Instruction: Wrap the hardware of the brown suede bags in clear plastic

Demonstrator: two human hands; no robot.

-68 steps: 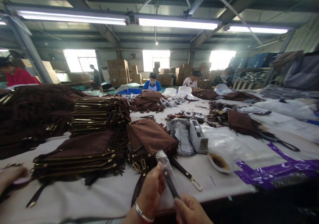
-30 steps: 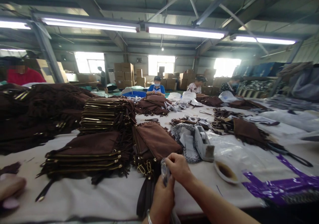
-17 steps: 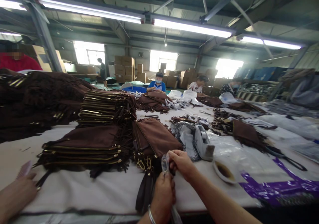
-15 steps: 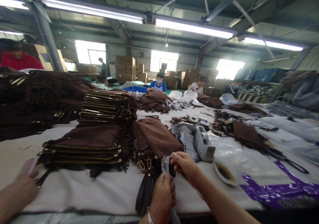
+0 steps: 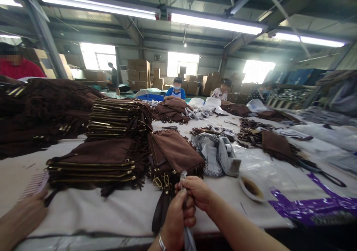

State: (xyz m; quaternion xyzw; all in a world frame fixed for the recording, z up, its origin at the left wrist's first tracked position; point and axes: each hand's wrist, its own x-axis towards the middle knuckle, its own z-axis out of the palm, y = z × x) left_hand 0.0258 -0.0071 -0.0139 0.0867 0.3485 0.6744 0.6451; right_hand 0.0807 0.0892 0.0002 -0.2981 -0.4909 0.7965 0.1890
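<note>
Right in front of me, the person's left hand (image 5: 177, 215), wearing a silvery bracelet (image 5: 161, 243), is gripping a clear plastic sleeve (image 5: 189, 240) in a tight fist. The right hand (image 5: 196, 191) is pinching the same sleeve just above, its fingers touching the left thumb. The sleeve's upper tip is poking out over both hands and its tail is hanging below the fist, by the table's near edge; I cannot tell what it is holding inside.

Just beyond the 2 hands, a stack of brown fringed bags (image 5: 175, 150) is lying on the pale tabletop (image 5: 111, 214), 2 gold clasps (image 5: 161, 182) dangling at its near corner. Zippered brown pouches (image 5: 95, 150) are lying to the left, and a tape dispenser (image 5: 228, 158) is standing to the right. At far left, a co-worker's hand (image 5: 29, 212) is holding a pale pink comb (image 5: 35, 186). Across the table, a person in blue (image 5: 182, 93) is facing this way.
</note>
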